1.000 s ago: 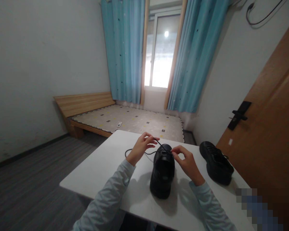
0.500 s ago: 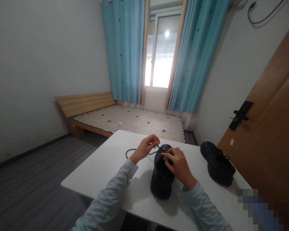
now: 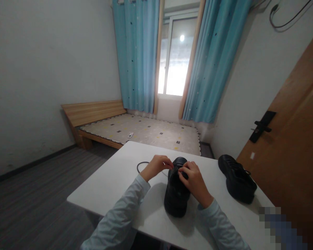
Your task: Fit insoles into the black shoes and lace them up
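I see both hands, left hand (image 3: 156, 166) and right hand (image 3: 194, 178), pinching the limp, thin lace (image 3: 141, 164) at the stiff shoe (image 3: 176, 189)'s twelve o'clock end, best gripped near the eyelets

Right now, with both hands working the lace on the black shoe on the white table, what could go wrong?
The loose loop of lace trails on the white table behind the left hand; it could snag or knot if pulled fast. The right hand covers the top of the black shoe, so an eyelet might be missed unseen. The second shoe sits near the table's right edge, where an elbow might knock it off.
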### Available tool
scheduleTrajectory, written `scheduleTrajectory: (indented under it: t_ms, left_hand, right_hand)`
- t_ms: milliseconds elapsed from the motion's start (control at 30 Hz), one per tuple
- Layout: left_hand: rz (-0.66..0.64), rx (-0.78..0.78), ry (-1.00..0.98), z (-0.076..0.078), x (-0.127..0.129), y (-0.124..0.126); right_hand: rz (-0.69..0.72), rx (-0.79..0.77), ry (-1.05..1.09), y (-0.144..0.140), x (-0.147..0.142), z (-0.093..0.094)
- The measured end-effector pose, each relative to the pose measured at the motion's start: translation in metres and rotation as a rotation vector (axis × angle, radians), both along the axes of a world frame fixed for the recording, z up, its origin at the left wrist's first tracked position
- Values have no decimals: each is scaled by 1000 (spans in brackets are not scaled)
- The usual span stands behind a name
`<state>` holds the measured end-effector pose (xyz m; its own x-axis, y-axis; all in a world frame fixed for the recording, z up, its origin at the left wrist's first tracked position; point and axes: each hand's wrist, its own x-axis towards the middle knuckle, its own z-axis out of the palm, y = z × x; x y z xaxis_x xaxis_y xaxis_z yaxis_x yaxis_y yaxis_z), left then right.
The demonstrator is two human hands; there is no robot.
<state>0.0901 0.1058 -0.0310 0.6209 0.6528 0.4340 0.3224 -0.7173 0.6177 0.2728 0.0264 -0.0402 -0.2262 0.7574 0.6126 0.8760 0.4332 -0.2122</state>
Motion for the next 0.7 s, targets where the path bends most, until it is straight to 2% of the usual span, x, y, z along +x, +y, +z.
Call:
scheduleTrajectory:
  t_ms: [467,700]
  left_hand:
    - [-15,-166,-88,-2,0,-6]
    - [-10,-138,-116,-1,0,-9]
  right_hand:
    - [-69,21,-3,2,-4,-4]
    - [-47,48,-8,3,-3,-5]
